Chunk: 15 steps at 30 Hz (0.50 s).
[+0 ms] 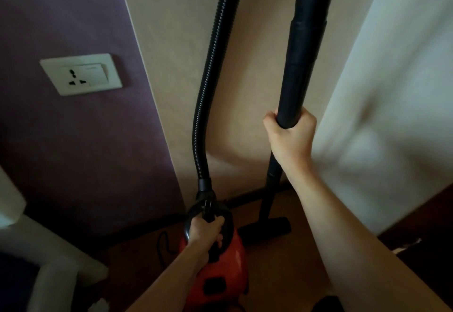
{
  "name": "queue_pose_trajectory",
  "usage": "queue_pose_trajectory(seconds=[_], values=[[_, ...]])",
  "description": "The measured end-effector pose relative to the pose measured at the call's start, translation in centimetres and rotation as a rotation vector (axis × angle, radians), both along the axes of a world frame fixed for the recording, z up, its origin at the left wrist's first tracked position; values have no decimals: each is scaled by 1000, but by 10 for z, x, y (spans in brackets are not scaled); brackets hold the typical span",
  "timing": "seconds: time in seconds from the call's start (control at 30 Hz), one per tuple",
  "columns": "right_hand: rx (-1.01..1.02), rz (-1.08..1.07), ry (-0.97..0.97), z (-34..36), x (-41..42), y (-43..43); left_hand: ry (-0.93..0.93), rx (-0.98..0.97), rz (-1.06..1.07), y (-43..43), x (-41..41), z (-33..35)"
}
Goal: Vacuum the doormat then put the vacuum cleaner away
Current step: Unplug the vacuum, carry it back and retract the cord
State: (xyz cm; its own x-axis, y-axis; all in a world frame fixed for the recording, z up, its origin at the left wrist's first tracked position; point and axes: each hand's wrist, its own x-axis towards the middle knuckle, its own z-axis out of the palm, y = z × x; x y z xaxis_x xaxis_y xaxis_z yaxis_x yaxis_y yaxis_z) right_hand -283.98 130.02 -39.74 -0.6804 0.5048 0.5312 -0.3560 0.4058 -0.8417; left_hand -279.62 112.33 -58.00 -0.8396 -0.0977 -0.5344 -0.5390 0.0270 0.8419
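The red vacuum cleaner body (pixel 226 270) is low in the middle, close to the wall. My left hand (pixel 207 232) is closed around its black carry handle (pixel 225 216). A ribbed black hose (pixel 210 66) rises from the body's front and leaves the frame at the top. My right hand (pixel 290 135) grips the black wand tube (pixel 302 49), which stands nearly upright. Below the hand the wand runs down to the black floor nozzle (pixel 267 229), resting on the floor against the wall. No doormat is in view.
A beige wall panel (pixel 171 42) is straight ahead, with a purple wall (pixel 73 128) to the left bearing a white power socket (pixel 81 73). A black power cord (pixel 163 243) lies on the brown floor. A white curtain or door (pixel 392 91) is on the right, white furniture (pixel 56 267) at lower left.
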Motion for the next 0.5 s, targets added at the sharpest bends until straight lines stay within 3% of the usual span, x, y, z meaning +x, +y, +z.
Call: queue_pose_trajectory(seconds=[0.23, 0.5], values=[[-88, -42, -65, 148, 22, 0, -5, -80, -123, -4, 23, 153], [-87, -106, -143, 344, 73, 11, -35, -102, -237, 1, 60, 379]])
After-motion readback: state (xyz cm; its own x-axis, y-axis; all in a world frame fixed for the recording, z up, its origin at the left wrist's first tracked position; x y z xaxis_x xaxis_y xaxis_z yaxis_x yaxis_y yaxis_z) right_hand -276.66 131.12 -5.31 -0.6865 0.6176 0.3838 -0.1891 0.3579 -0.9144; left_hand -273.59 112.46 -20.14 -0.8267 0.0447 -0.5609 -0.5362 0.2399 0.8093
